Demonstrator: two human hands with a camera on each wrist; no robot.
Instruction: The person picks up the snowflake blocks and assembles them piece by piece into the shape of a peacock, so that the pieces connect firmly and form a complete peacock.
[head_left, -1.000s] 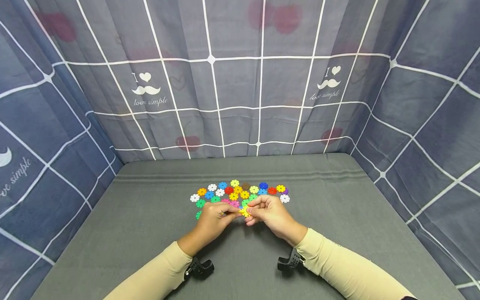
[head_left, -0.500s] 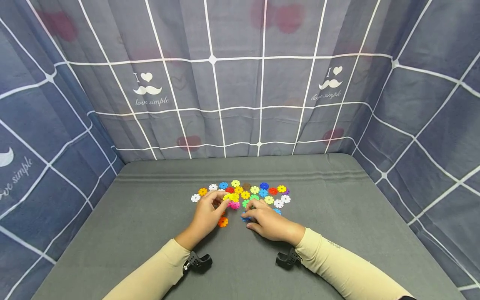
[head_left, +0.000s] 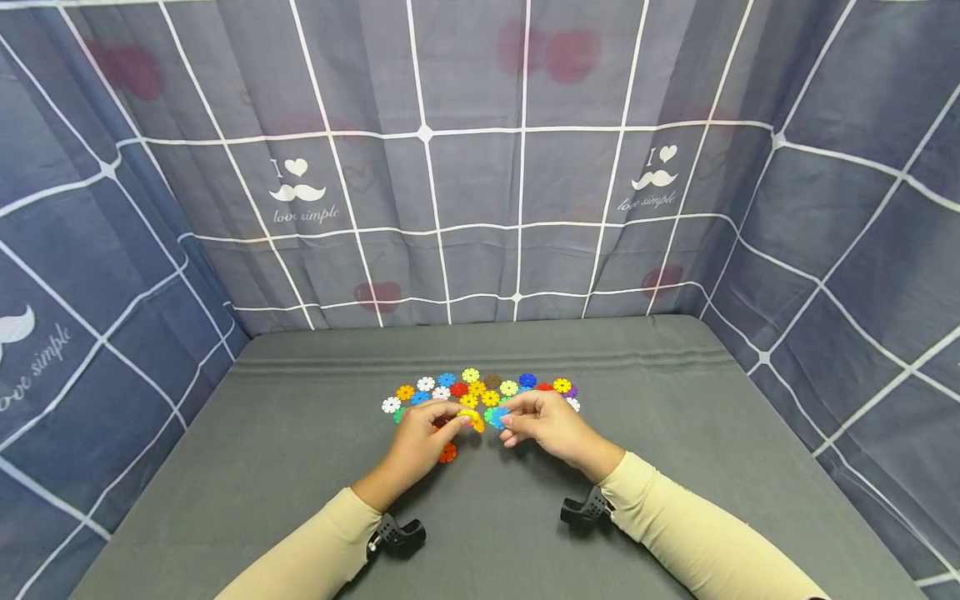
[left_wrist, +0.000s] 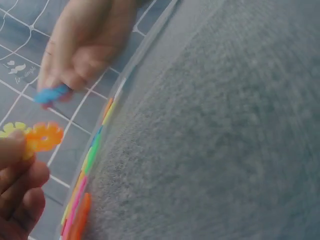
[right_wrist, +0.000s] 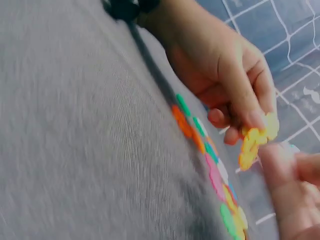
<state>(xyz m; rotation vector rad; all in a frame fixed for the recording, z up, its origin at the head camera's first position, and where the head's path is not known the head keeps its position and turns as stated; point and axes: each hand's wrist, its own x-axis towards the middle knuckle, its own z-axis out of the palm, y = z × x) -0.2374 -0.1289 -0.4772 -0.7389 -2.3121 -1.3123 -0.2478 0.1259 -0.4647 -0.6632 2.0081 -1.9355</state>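
Between thumb and fingers, my left hand (head_left: 420, 439) pinches joined snowflake discs, a yellow one (left_wrist: 16, 129) and an orange one (left_wrist: 48, 136), lifted off the table. A blue snowflake disc (head_left: 498, 417) is pinched in my right hand (head_left: 555, 431), just right of the orange one. In the left wrist view a gap separates the blue disc from the orange one. My right fingertips hide most of the blue disc in the right wrist view. Behind and below both hands lie loose discs, partly covered by them.
Loose discs of many colours spread across the grey table (head_left: 315, 475), among them a white one (head_left: 391, 405), a brown one (head_left: 492, 381) and a dark blue one (head_left: 528, 381). A red-orange disc (head_left: 447, 452) lies beside my left hand. Checked curtains (head_left: 472, 183) enclose the back and sides.
Both hands were together at the yellow pieces, then parted; my left kept them while my right reached down to a blue disc. Now the blue disc is raised towards the left hand's pieces.
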